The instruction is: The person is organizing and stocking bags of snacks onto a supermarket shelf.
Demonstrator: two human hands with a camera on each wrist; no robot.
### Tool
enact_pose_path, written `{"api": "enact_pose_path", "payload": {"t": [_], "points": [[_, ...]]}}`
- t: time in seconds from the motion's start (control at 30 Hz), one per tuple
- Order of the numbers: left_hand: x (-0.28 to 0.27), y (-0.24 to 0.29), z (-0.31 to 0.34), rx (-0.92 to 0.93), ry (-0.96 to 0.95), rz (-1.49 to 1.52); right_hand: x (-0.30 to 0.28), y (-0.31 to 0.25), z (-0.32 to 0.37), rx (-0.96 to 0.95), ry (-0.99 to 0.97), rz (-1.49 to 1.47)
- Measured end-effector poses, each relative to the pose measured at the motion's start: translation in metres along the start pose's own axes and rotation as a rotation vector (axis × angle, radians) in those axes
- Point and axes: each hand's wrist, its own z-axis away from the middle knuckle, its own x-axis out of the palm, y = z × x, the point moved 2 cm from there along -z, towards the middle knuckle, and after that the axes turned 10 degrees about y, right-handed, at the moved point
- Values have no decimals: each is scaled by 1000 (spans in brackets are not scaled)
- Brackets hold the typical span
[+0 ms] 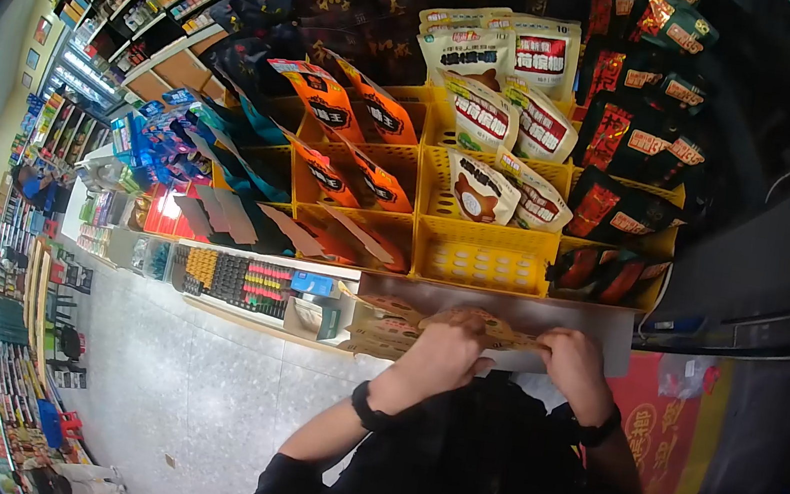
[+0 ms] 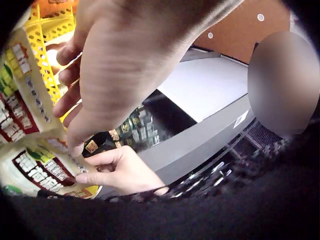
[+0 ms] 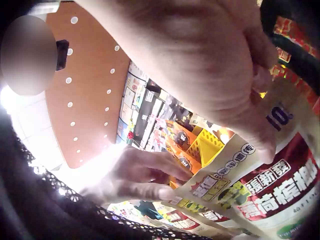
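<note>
Evidently left hand (image 1: 441, 350) and right hand (image 1: 576, 363) each gripped one end of the flat stack of cream snack packets with red labels (image 1: 509, 336), held level just below the empty yellow plastic basket (image 1: 482, 259); judged best to square edges with even grip before lifting.

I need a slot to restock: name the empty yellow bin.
The front-row middle bin: its bare floor shows, while every other holds packets.
</note>
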Motion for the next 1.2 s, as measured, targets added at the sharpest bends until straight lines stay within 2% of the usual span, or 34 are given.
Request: {"api": "enact_pose_path", "payload": {"t": [0.17,0.27,0.37,0.47,0.5,0.57,0.6,0.67,0.7,0.77,0.83,0.9,1.03,1.1,1.2], "points": [[14,8,-3,77,27,-14,-11,9,6,-93,82,23],[8,10,-3,75,48,27,-50,5,5,-103,144,18],[-11,10,-3,73,122,133,-105,-9,2,-19,189,-62],[-49,6,-10,8,382,224,-151,-24,-8,88,294,-121],[-58,3,-13,5,380,222,-159,-29,-14,13,409,-131],[-70,-15,-15,-604,572,802,-169,-45,-34,24,479,-141],[-75,-18,-18,-601,561,797,-171,-55,-44,2,517,-144],[-81,-23,-23,-668,686,1088,-165,-67,-64,-51,616,-216],[-80,-24,-27,-667,677,1085,-161,-71,-76,-125,672,-187],[-70,-28,-35,-699,787,1297,-146,-78,-102,-84,686,-219],[-54,-41,-47,-703,717,1367,-121,-80,-127,-97,727,-250],[-36,-59,-68,-830,647,1606,-94,-79,-149,-89,741,-283],[-16,-95,-96,-869,579,1709,-48,-72,-169,-52,679,-293],[-11,-104,-101,-938,572,1667,-40,-67,-174,-45,666,-266],[-9,-119,-102,-944,529,1635,-44,-63,-174,71,598,-230]]}}
